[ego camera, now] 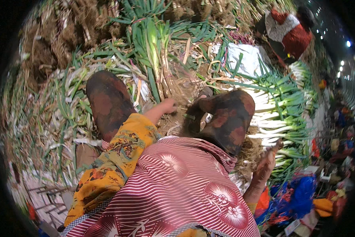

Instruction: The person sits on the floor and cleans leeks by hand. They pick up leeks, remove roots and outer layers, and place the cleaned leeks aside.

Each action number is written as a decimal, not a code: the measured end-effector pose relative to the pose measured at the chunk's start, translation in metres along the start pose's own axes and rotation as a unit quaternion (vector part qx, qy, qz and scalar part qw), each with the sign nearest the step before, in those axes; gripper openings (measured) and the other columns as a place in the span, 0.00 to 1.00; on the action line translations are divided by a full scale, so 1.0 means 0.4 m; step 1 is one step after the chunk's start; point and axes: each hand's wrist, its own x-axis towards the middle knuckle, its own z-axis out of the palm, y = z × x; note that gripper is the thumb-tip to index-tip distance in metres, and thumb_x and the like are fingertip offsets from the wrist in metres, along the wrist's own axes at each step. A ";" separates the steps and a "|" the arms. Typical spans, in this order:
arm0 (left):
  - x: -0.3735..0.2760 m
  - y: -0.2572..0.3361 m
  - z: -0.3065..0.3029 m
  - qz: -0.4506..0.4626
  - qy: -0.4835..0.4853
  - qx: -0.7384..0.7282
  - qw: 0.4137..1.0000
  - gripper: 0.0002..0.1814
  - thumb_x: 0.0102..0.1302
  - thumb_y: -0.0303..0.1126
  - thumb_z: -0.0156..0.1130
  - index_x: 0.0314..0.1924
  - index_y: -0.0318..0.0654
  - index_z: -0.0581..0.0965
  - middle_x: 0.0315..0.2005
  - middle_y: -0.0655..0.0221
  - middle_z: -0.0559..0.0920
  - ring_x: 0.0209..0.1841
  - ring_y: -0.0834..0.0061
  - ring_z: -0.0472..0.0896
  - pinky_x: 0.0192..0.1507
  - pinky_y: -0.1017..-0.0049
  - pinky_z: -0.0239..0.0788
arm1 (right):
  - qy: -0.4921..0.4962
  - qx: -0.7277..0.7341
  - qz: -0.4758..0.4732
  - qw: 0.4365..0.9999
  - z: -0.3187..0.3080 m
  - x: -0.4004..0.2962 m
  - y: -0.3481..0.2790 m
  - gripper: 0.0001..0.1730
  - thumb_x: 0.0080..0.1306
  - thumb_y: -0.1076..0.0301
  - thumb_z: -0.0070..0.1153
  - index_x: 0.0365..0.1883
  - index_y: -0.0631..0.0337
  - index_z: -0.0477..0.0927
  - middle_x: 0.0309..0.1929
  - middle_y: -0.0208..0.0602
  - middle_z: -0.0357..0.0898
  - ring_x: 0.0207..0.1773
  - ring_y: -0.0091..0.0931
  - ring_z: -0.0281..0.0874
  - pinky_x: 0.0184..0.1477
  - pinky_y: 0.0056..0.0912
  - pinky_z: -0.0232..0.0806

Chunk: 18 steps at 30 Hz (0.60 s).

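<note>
My left hand [167, 106], out of a yellow patterned sleeve [121, 148], is between my knees at the root ends of some unpeeled green onions [162, 71]. Its fingers curl downward, and whether they grip anything is hidden. Those onions lie on littered ground, green leaves pointing away from me. Off to the right, my right hand [265, 163] is beside a row of cleaned green onions [272, 130] with white stalks and green tops. Its fingers extend over the near stalks, with nothing visible in them; contact cannot be told.
Piles of rooted green onions [56, 44] rise at the far left. Leaf scraps [73, 103] cover the ground. A co-worker in a red and white top [293, 32] bends at far right, behind a white sheet [245, 57]. Blue plastic [299, 195] lies at lower right.
</note>
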 end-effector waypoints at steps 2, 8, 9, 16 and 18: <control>0.020 -0.020 -0.010 -0.020 -0.010 0.006 1.000 0.15 0.54 0.36 0.56 0.39 0.37 0.79 0.39 0.51 0.79 0.44 0.53 0.77 0.46 0.61 0.68 | -0.194 -0.207 0.122 0.951 0.110 0.008 -0.068 0.12 0.57 0.65 0.56 0.37 0.61 0.74 0.23 0.27 0.70 0.24 0.19 0.68 0.27 0.22 0.62; 0.016 -0.105 -0.032 -0.128 0.104 -0.152 0.974 0.12 0.55 0.34 0.56 0.35 0.33 0.78 0.33 0.50 0.80 0.38 0.53 0.78 0.41 0.63 0.69 | -0.430 -0.540 -0.080 0.719 0.398 -0.030 0.197 0.27 0.54 0.55 0.58 0.51 0.59 0.73 0.40 0.53 0.78 0.44 0.43 0.78 0.46 0.40 0.68; 0.016 -0.115 -0.022 -0.131 0.093 -0.148 0.976 0.12 0.55 0.35 0.56 0.35 0.33 0.78 0.33 0.50 0.80 0.37 0.53 0.78 0.41 0.63 0.69 | -0.421 -0.615 -0.041 0.666 0.396 -0.031 0.256 0.29 0.55 0.53 0.56 0.53 0.57 0.72 0.43 0.53 0.77 0.48 0.46 0.75 0.48 0.44 0.68; -0.053 -0.169 0.021 -0.171 0.029 -0.115 0.978 0.13 0.55 0.35 0.57 0.37 0.34 0.78 0.35 0.52 0.80 0.38 0.54 0.78 0.42 0.64 0.70 | -0.432 -0.646 0.041 0.628 0.365 -0.040 0.374 0.31 0.53 0.53 0.57 0.55 0.55 0.72 0.42 0.51 0.78 0.47 0.43 0.76 0.48 0.41 0.68; -0.061 -0.173 0.030 -0.188 0.025 -0.087 0.978 0.14 0.55 0.35 0.57 0.38 0.34 0.78 0.35 0.52 0.80 0.38 0.55 0.78 0.42 0.63 0.70 | -0.452 -0.658 0.020 0.602 0.350 -0.043 0.397 0.32 0.54 0.50 0.56 0.57 0.53 0.70 0.40 0.53 0.78 0.45 0.46 0.76 0.46 0.45 0.68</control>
